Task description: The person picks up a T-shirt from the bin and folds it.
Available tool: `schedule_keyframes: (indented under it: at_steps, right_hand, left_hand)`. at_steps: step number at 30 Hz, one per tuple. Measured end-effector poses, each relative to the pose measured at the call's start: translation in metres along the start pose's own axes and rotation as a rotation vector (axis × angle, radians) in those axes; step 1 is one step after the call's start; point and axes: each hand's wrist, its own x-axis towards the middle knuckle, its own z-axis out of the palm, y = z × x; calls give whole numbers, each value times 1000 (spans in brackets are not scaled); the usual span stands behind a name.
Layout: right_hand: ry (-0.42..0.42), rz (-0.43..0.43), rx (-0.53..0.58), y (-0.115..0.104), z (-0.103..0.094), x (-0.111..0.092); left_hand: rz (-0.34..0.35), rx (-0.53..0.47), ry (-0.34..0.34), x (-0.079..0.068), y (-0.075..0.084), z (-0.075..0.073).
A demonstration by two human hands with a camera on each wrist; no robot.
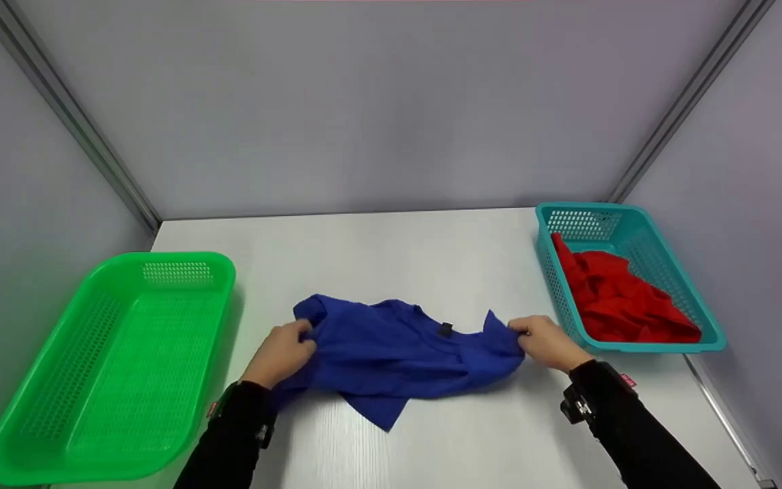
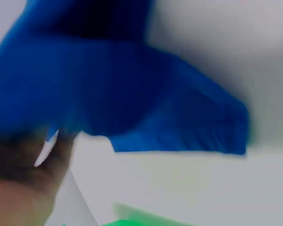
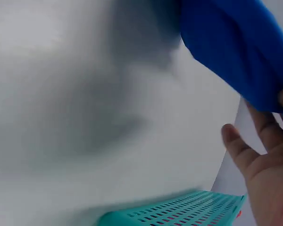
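Observation:
A blue T-shirt (image 1: 404, 353) with a dark neck label (image 1: 444, 329) is stretched sideways between both hands over the white table. My left hand (image 1: 281, 353) pinches its left side near the shoulder, and a blue corner hangs below toward the front. My right hand (image 1: 547, 341) pinches the right end of the cloth between thumb and fingers. In the right wrist view the other fingers (image 3: 243, 155) spread away from the fabric. The left wrist view shows the blue cloth (image 2: 179, 108) hanging beyond the hand, blurred, with a hemmed edge.
A green basket (image 1: 109, 441) with nothing in it stands on the left. At the right is a teal basket (image 1: 557, 292) holding crumpled red cloth (image 1: 625, 299). Grey panels (image 1: 391, 102) enclose the white table (image 1: 377, 244) at the back and sides.

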Motion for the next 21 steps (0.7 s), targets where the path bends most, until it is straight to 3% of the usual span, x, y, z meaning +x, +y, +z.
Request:
schedule_keyframes:
  at_steps: [1,3,6,9,11,13,16,18,21]
  right_hand:
    - [-47,-25,-97,0,2,0]
    - [-89,-42,-221,0,6,1]
    - [-62,23,-276,-5,11,5]
    - [-1,105,-241,-10,15,10]
    - [38,119,-205,-14,21,12]
    - [30,99,-179,-16,29,13]
    - [-30,25,-271,-18,38,12]
    - [-92,-12,-385,-18,41,9]
    - [-136,-5,-540,-16,45,4]
  left_hand:
    - [-12,30,-34,-1,-1,2]
    - [-28,87,-35,-2,-1,7]
    - [9,182,110,0,1,16]
    - [123,275,279,6,4,24]
    - [203,306,313,10,6,27]
    - [256,288,269,14,8,30]
    - [278,302,151,17,9,36]
    - [234,319,77,17,8,40]
    - [99,306,29,16,4,44]
